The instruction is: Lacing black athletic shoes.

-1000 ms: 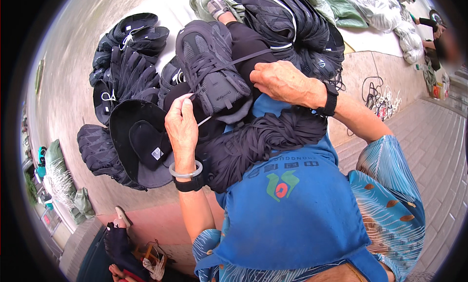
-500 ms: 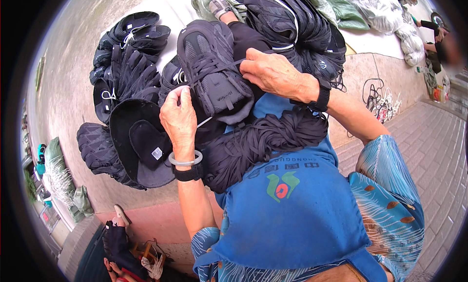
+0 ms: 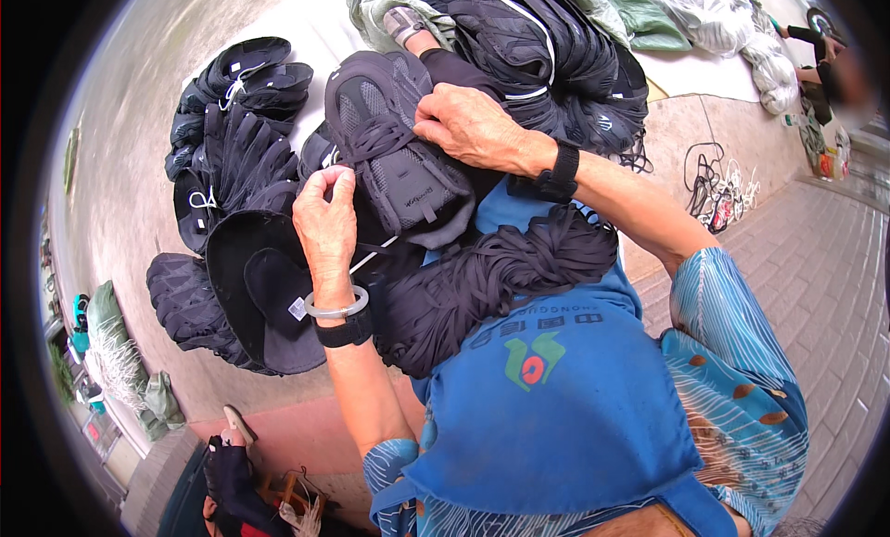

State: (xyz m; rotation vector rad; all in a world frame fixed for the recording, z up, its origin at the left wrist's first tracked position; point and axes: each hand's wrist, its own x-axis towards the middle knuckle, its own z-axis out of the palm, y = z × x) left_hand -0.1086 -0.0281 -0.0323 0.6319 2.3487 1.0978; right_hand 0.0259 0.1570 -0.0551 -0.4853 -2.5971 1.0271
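In the middle lies a black shoe upper with its toe toward me and a dark shoelace threaded across it. My left hand is at its left edge, thumb and forefinger pinched on a lace end that is mostly hidden. Against the upper's right side, my right hand is closed in a pinch on the shoelace, its fingertips partly out of sight. A thick bundle of black laces lies across my lap on a blue apron. Below the upper, a thin white strip sticks out.
Stacks of black shoe uppers stand on the left, with a larger tied bundle at the far side. Tangled loose laces lie at right. White sacks sit at the far right. Another person's leg shows lower left.
My right hand has moved left, close to the upper, and the lace stretched from it has slackened. My left hand has shifted slightly left, away from the upper.
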